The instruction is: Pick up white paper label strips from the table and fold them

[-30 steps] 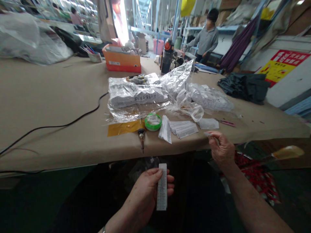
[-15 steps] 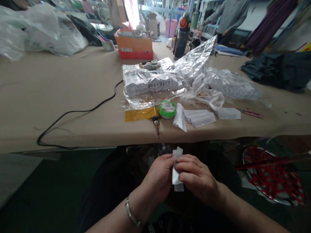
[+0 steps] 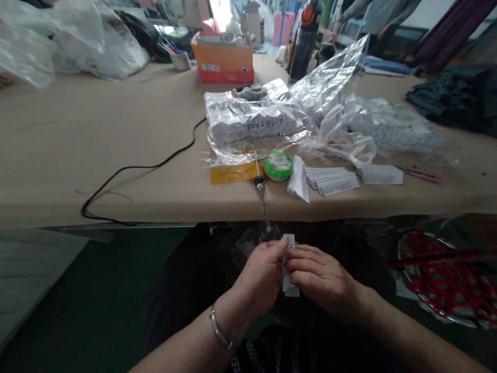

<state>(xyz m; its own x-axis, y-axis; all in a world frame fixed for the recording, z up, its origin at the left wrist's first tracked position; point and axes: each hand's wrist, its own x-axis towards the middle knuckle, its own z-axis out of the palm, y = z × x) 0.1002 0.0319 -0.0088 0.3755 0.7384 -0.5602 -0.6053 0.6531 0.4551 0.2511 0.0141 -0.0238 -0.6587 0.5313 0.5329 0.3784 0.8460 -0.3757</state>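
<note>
Below the table's front edge, my left hand (image 3: 261,273) and my right hand (image 3: 324,274) come together around white printed labels (image 3: 289,285). My left thumb presses on their upper end, while the right fingers close on them from the side. How many labels lie between the fingers I cannot make out. Above the hands, a soldering iron (image 3: 260,187) lies with its tip over the edge, next to a green round dish (image 3: 278,166) with white stuff in it. Right of the dish are a folded bunch of labels (image 3: 298,180), a fanned stack of labels (image 3: 333,180) and another label pile (image 3: 379,174).
Clear plastic bags of white packs (image 3: 252,122) lie behind the labels. A black cord (image 3: 151,167) runs left. An orange box (image 3: 225,59), a dark bottle (image 3: 305,46), pink scissors (image 3: 421,174) and dark cloth (image 3: 458,98) are also there. A basket of red strips (image 3: 446,280) stands low right.
The labels in my hands, staggered at both ends before, now line up more closely. My left thumb has moved onto their upper end. The whole view has shifted slightly.
</note>
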